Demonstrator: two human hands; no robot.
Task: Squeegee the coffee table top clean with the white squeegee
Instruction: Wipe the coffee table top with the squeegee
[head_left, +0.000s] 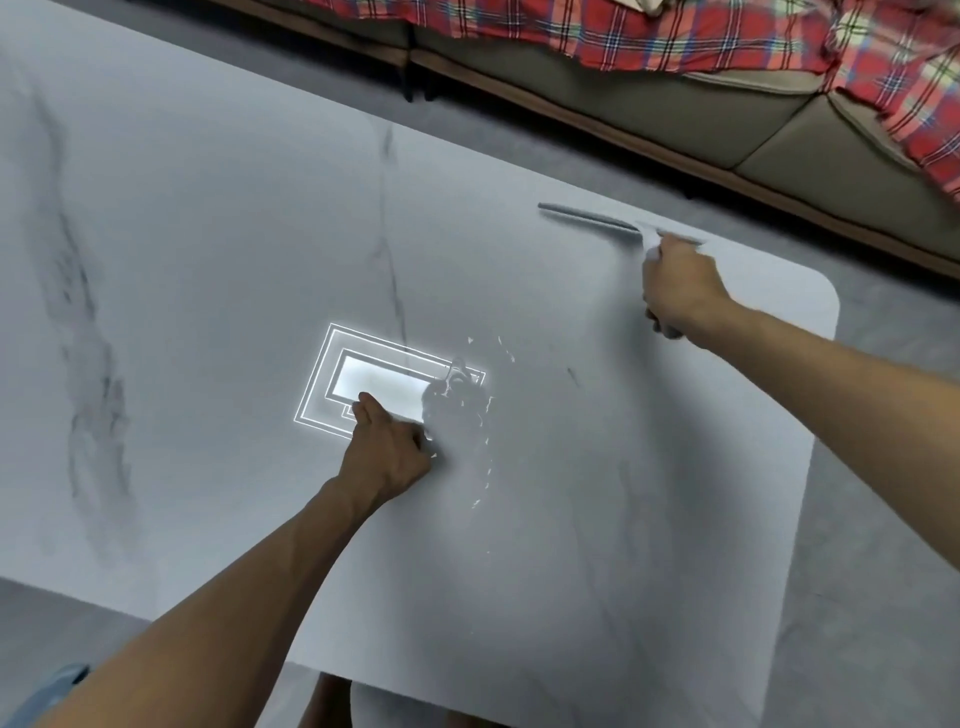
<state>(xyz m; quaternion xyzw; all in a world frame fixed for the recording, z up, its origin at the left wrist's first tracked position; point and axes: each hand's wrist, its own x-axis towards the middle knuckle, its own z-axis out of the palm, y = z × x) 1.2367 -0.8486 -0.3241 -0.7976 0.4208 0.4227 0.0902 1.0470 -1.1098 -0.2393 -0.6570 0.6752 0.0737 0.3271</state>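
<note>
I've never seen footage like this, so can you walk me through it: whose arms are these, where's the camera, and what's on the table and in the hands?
There is no machine here. The single picture comes from a camera worn on a person's head, looking down at their own bare arms. Below is a pale marble-look coffee table. The right hand grips a white squeegee with its blade near the table's far edge. The left hand rests on the tabletop, holding nothing visible. The bright rectangle beside it is a ceiling light's reflection, next to some wet streaks. Beyond is a sofa under a red plaid blanket.
</note>
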